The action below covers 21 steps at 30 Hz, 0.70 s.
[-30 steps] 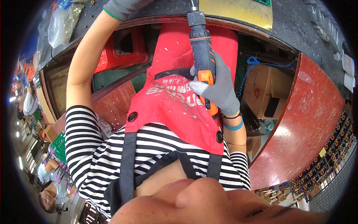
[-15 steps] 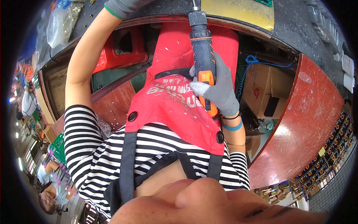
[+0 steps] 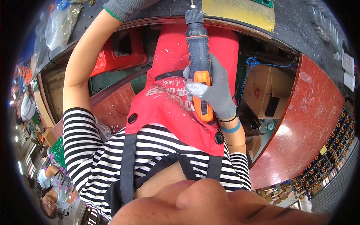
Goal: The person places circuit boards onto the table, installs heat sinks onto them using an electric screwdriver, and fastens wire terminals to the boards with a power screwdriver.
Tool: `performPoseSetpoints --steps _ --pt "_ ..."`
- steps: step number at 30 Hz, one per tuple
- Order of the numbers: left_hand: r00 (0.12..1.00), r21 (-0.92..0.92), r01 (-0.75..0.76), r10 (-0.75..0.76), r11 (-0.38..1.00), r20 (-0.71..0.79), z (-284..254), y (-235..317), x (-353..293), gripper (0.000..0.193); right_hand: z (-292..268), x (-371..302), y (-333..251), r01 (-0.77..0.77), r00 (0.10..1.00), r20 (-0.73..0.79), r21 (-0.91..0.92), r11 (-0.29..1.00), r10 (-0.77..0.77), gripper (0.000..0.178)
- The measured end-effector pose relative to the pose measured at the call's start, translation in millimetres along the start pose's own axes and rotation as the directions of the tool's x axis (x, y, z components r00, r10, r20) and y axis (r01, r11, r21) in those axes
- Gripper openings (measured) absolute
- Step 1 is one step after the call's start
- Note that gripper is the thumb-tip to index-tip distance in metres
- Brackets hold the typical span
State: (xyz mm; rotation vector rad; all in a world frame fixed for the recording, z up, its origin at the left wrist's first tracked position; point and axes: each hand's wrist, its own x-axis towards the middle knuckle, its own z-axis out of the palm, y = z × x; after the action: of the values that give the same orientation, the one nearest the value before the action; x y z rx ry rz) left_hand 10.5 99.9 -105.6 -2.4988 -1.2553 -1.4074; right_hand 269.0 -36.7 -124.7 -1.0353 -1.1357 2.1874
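Observation:
A black and orange electric screwdriver [image 3: 199,48] is gripped in my right hand [image 3: 218,90], which wears a grey glove. My fingers wrap round its lower body beside the orange part. Its chuck reaches over the front edge of the workbench [image 3: 165,12], and a thin metal bit points away from me; the bit's tip is cut off by the picture's upper edge. My left hand [image 3: 129,6], in a grey glove with a green cuff, is over the bench at the upper edge. Its fingers lie outside the picture, so what they touch is hidden.
A yellow sheet [image 3: 240,13] lies on the bench, with a green circuit board [image 3: 265,3] at its far side. Clear plastic bags [image 3: 62,28] are at the left. Below the bench are a red stool [image 3: 120,56] and a cardboard box [image 3: 268,88]. A red panel [image 3: 303,123] curves along my right.
My right hand and the electric screwdriver have shifted slightly to the left, with the tool tilting a little more that way. The left hand has barely moved.

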Motion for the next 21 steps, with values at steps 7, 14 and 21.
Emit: performPoseSetpoints --steps 7,14,21 --pt "0.966 0.086 -0.119 0.135 0.989 -0.221 20 -16 -9 0.045 6 -2 -4 -0.035 0.999 -0.024 0.018 0.999 0.035 0.063" --pt "0.934 0.156 -0.157 0.198 0.975 -0.297 24 -15 -10 0.045 11 -4 -6 -0.033 0.999 -0.021 0.057 0.998 0.034 0.059" --pt "0.924 0.090 -0.130 0.154 0.987 -0.351 28 -12 -5 0.042 10 -2 -1 0.031 0.997 0.063 0.154 0.988 -0.041 0.058"
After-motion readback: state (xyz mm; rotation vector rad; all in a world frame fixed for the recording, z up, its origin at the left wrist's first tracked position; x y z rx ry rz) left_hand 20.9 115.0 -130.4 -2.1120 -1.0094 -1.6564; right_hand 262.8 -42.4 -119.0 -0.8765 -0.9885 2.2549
